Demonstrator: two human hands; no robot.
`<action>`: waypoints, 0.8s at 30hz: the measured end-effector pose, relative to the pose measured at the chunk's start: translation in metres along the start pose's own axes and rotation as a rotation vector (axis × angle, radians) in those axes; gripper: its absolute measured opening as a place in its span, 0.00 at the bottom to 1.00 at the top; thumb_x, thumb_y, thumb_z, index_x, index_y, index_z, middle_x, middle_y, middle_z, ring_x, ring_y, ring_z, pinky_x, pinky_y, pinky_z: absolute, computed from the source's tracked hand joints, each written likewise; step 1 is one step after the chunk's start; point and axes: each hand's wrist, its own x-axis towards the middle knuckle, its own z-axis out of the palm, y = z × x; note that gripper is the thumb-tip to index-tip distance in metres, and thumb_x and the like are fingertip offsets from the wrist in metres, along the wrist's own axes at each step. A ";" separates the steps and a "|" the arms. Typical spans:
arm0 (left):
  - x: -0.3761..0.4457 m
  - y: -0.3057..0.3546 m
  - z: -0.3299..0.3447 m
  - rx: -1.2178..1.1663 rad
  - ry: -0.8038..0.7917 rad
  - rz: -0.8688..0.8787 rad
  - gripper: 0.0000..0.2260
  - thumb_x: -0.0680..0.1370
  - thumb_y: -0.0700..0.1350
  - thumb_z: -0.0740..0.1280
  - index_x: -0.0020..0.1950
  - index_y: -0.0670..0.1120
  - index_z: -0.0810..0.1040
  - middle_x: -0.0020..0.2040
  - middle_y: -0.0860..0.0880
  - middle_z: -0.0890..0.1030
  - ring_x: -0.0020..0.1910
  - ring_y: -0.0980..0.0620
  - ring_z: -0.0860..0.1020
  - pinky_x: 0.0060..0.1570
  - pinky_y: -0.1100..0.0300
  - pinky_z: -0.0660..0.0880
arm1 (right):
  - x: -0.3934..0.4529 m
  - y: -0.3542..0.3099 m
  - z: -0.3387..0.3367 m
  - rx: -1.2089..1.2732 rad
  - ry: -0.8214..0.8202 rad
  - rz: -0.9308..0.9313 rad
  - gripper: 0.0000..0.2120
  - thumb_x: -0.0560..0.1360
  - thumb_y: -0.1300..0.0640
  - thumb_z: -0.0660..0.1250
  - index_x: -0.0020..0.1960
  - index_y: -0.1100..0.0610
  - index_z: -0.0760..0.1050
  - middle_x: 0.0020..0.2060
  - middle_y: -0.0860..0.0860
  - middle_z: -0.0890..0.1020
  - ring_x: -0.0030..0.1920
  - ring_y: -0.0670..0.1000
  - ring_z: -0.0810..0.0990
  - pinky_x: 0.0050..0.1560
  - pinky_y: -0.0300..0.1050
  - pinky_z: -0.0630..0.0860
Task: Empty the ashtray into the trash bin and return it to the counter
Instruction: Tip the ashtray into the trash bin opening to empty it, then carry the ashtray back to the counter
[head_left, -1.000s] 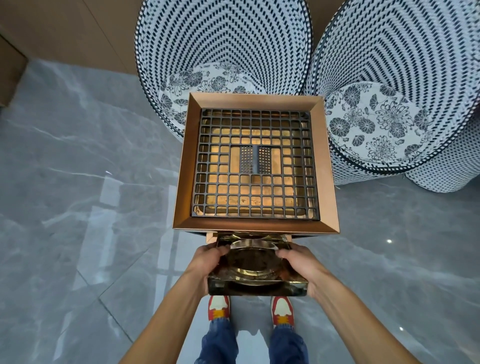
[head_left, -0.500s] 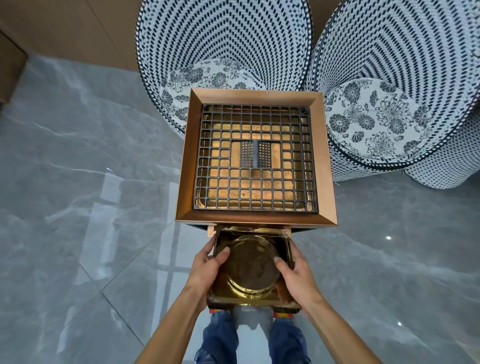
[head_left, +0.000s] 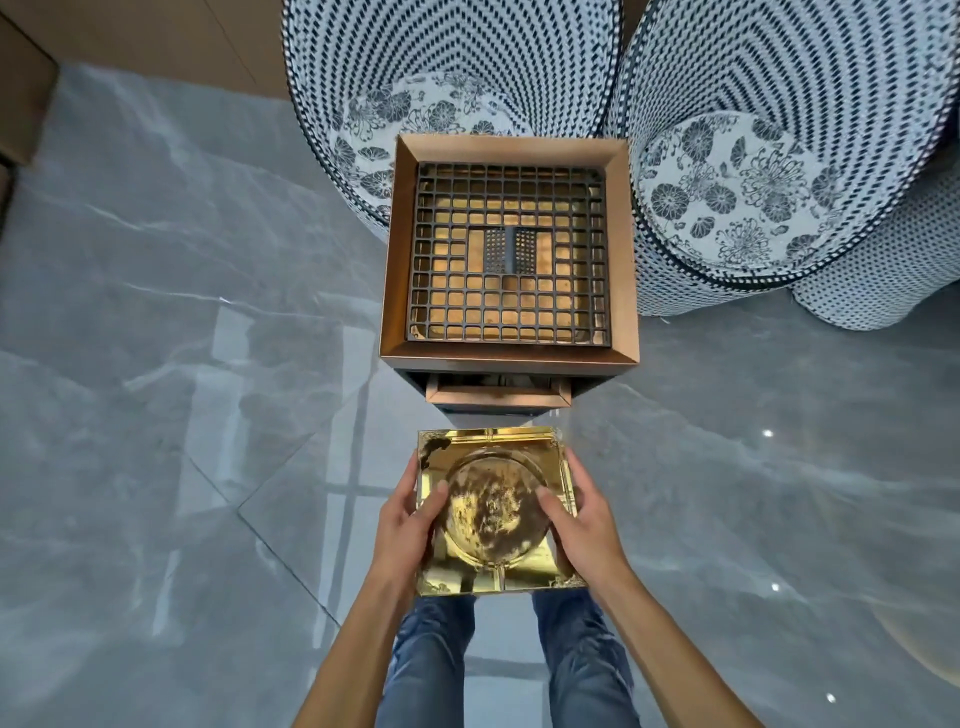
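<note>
A square golden ashtray with a round, dark-stained bowl is held level, face up, in front of me above the floor. My left hand grips its left edge, thumb on the rim. My right hand grips its right edge the same way. Ahead stands a copper-coloured square trash bin with a black metal grid set in its top and an open slot in its front side. The ashtray is clear of the slot, a short way in front of it.
Two woven blue-and-white round chairs with floral cushions stand right behind the bin. Grey polished marble floor spreads to the left and right. A wooden wall panel runs along the top left. My legs in jeans are below the ashtray.
The ashtray has been pulled back from the bin's front slot and turned from tilted to level and face up. Both hands stayed on its sides.
</note>
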 end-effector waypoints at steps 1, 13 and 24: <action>-0.010 0.002 -0.002 -0.009 0.001 0.009 0.27 0.79 0.43 0.70 0.74 0.63 0.69 0.57 0.48 0.86 0.52 0.47 0.87 0.47 0.50 0.84 | -0.010 -0.006 -0.001 -0.005 0.000 -0.009 0.29 0.79 0.53 0.68 0.74 0.36 0.62 0.68 0.44 0.75 0.67 0.48 0.75 0.58 0.42 0.80; -0.092 0.074 0.001 0.003 -0.045 0.293 0.20 0.79 0.41 0.70 0.59 0.69 0.78 0.53 0.65 0.86 0.52 0.64 0.84 0.43 0.72 0.79 | -0.083 -0.100 -0.019 0.053 0.005 -0.221 0.29 0.78 0.54 0.69 0.74 0.36 0.64 0.65 0.36 0.78 0.65 0.39 0.76 0.63 0.39 0.75; -0.150 0.189 0.026 0.109 -0.108 0.568 0.19 0.81 0.41 0.67 0.63 0.65 0.77 0.55 0.61 0.86 0.54 0.63 0.84 0.48 0.71 0.79 | -0.124 -0.227 -0.047 0.018 0.029 -0.464 0.32 0.78 0.54 0.69 0.78 0.44 0.60 0.75 0.42 0.67 0.74 0.45 0.66 0.76 0.53 0.62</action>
